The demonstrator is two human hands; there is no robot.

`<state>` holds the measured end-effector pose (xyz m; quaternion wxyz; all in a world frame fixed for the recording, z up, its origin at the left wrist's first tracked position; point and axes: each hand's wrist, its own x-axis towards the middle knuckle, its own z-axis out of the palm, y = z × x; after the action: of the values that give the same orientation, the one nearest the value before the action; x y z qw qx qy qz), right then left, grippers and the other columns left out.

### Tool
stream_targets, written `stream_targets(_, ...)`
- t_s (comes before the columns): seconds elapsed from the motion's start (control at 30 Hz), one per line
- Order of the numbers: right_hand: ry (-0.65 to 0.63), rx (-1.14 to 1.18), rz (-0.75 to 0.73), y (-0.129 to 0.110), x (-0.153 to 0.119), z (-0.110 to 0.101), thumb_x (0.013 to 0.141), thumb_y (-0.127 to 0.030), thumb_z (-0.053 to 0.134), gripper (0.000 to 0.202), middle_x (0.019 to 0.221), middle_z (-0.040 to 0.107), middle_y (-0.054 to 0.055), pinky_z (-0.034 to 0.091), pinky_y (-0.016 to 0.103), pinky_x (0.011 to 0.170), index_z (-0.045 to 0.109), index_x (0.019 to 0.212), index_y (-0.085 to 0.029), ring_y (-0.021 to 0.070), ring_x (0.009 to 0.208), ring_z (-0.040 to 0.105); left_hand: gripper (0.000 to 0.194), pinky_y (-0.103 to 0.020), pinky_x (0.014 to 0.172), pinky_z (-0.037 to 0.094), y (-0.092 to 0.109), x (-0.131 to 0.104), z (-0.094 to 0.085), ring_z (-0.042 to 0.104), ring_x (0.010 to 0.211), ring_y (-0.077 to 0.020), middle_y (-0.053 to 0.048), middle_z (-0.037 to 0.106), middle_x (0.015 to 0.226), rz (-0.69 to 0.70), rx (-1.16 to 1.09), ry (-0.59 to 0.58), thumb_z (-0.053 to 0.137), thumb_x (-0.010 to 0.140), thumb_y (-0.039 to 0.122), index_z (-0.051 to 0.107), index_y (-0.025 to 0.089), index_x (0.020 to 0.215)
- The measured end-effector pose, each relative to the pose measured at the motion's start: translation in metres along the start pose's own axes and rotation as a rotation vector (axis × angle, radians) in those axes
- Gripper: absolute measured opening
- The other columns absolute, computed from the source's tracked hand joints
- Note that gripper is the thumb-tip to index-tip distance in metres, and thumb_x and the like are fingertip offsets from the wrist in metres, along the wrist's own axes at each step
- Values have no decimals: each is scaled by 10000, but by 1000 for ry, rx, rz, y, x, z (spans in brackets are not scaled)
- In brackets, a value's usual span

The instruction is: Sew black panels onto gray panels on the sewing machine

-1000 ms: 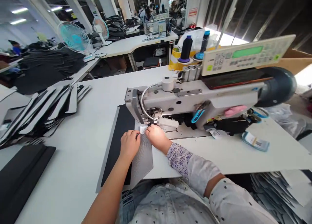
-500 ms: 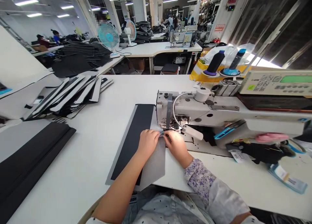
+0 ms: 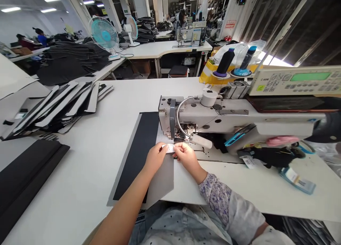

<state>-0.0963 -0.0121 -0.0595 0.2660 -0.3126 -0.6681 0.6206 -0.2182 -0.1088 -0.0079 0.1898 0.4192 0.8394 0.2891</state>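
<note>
So the flat black-and-grey fabric panel (image 3: 137, 149) is lying just left of the pale grey metal sewing machine (image 3: 202, 113) and running partly under its head, probably so the grey side is staying close to the stitching end. Right in front of that end, a small white rectangular label (image 3: 169, 148) is being held between both hands, likely to keep it flat. The left hand (image 3: 155, 158) is nearly closed, pinching one end; the right hand (image 3: 188, 160) is curling loosely, fingertips pinching the other.
</note>
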Motion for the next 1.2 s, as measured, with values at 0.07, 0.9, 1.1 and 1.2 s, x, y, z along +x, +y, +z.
stream_targets(0.07,44,-206,-132,4,3,-9,878,-384,507,231,703,677,26,509,294,552,615,953,-194,179,618,640,321,-268,614,383,-3,8,2,584,709,-171,-25,636,733,50,161,42,386,923,368,617,195,783)
stream_targets(0.9,-44,-895,-573,1,-1,-33,948,-275,474,228,1031,691,78,495,353,826,657,1069,-215,219,930,621,223,-362,866,420,-19,18,23,560,957,-213,-73,647,997,408,473,168,437,919,201,652,221,975)
stream_targets(1.1,243,-1109,-495,13,-3,-97,883,-175,447,234,972,654,117,453,411,867,666,967,-175,272,935,571,245,-365,863,432,-19,37,23,560,967,-234,-92,635,934,382,518,174,431,897,178,668,209,951)
stream_targets(1.2,303,-1138,-458,17,-1,-111,858,-150,468,258,1036,638,129,451,417,863,641,1051,-152,275,943,550,236,-369,842,439,-21,49,23,564,937,-243,-102,628,896,383,546,173,429,888,181,661,184,844)
